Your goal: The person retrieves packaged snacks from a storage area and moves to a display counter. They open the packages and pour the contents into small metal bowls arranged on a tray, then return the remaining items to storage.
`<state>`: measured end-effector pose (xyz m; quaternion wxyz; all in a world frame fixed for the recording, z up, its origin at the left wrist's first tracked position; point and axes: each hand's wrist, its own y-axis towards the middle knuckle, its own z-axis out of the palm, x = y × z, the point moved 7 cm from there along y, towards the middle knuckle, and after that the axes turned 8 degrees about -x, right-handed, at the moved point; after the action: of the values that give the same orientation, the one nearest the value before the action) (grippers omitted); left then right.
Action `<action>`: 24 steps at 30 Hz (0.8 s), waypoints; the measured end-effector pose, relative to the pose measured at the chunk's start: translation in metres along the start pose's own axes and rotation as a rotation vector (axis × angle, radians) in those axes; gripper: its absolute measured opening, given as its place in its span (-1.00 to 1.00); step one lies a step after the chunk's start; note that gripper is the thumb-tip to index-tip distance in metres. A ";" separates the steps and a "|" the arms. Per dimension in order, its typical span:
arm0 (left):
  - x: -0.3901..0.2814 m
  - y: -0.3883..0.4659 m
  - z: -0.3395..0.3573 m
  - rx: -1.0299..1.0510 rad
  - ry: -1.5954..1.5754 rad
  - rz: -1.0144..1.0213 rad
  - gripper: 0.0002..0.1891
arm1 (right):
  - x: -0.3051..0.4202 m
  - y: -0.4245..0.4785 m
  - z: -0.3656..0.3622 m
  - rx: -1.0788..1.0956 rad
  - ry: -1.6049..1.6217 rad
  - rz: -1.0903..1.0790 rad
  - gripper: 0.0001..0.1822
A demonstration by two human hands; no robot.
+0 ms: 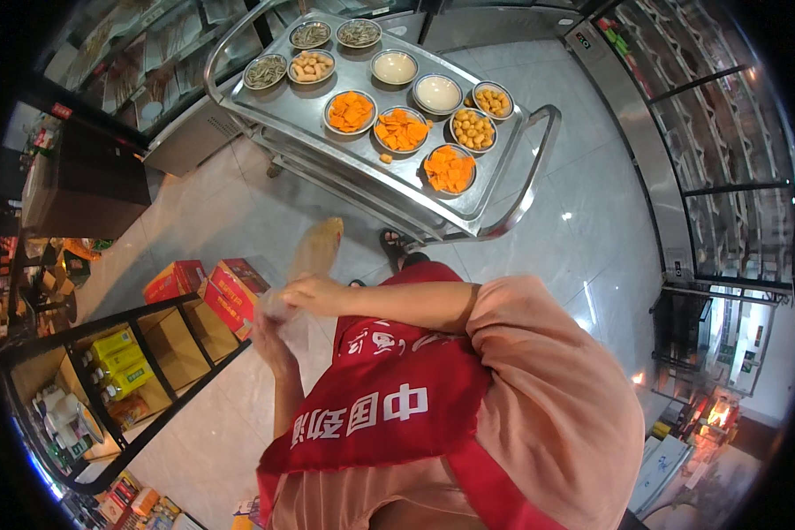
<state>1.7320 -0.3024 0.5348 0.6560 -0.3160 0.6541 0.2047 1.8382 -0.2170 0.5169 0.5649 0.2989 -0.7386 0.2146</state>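
A clear plastic bag with yellowish contents [318, 245] hangs over the floor, blurred. My right hand [315, 295] grips its gathered neck. My left hand [268, 328] is closed around the bag's top end, close beside the right; its fingers are partly hidden. Beyond the bag stands a stainless steel trolley [278, 109]. On it are bowls of orange chips [351, 111], round yellow snacks [474, 129], a bowl of pale stick-shaped snacks [312, 66], and bowls of small greyish pieces [265, 71]. Two white bowls [438, 93] on the trolley show bare insides.
Red cartons [232, 295] stand on the floor at the left, beside a black-framed shelf [172, 344] holding yellow-green packages [119, 361]. A dark cabinet [83, 179] is at the far left. Glass-fronted display coolers [735, 132] line the right side. The trolley's curved handle [536, 179] juts out over the floor.
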 end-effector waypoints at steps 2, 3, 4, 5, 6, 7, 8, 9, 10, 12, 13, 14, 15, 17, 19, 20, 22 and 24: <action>0.048 0.015 0.030 0.074 0.161 -0.129 -0.70 | -0.030 -0.001 -0.039 -0.010 -0.085 0.053 -0.71; 0.065 0.019 0.051 0.117 0.144 -0.156 -0.70 | -0.042 -0.007 -0.061 -0.016 -0.123 0.082 -0.70; 0.083 0.025 0.074 0.154 0.127 -0.182 -0.70 | -0.033 -0.013 -0.095 -0.098 -0.111 0.156 -0.69; 0.100 0.032 0.100 0.196 0.106 -0.209 -0.69 | -0.025 -0.022 -0.134 -0.184 -0.105 0.234 -0.67; 0.110 0.042 0.127 0.241 0.173 -0.152 -0.71 | -0.039 -0.031 -0.174 -0.353 -0.186 0.163 -0.65; 0.122 0.054 0.147 0.279 0.245 -0.095 -0.72 | -0.057 -0.039 -0.212 -0.513 -0.263 0.090 -0.63; 0.137 0.060 0.160 0.307 0.317 -0.041 -0.74 | -0.064 -0.049 -0.257 -0.662 -0.367 0.153 -0.63; 0.152 0.061 0.167 0.350 0.411 -0.006 -0.76 | -0.069 -0.063 -0.301 -0.810 -0.472 0.220 -0.61; 0.168 0.062 0.178 0.398 0.503 0.035 -0.78 | -0.079 -0.078 -0.340 -0.937 -0.552 0.199 -0.58; 0.216 0.061 0.187 0.543 0.802 0.178 -0.82 | -0.095 -0.095 -0.393 -1.103 -0.737 0.230 -0.50; 0.222 0.046 0.197 0.600 0.853 0.185 -0.81 | -0.103 -0.100 -0.411 -1.146 -0.842 0.298 -0.46; 0.230 0.031 0.211 0.723 0.888 0.047 -0.81 | -0.116 -0.101 -0.425 -1.145 -0.832 0.339 -0.39; 0.215 0.008 0.233 0.828 0.764 -0.178 -0.82 | -0.122 -0.098 -0.433 -1.134 -0.884 0.341 -0.38; 0.244 -0.021 0.229 1.132 0.849 0.006 -0.82 | -0.125 -0.078 -0.437 -1.084 -0.963 0.343 -0.35; 0.212 -0.043 0.251 1.428 1.139 0.233 -0.79 | -0.134 -0.072 -0.441 -1.068 -0.973 0.393 -0.35; 0.243 -0.049 0.234 1.652 1.355 0.133 -0.75 | -0.136 -0.070 -0.443 -1.078 -0.957 0.389 -0.36; 0.228 -0.037 0.234 1.631 1.341 -0.053 -0.74 | -0.138 -0.075 -0.450 -1.163 -0.916 0.379 -0.47; 0.205 -0.025 0.241 1.670 1.370 -0.129 -0.72 | -0.168 -0.101 -0.458 -1.400 -0.741 0.528 -0.55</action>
<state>1.9368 -0.1856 0.3231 0.1684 0.1497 0.7967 -0.5608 2.2617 0.0427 0.4766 0.2718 -0.2530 -0.8850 -0.2809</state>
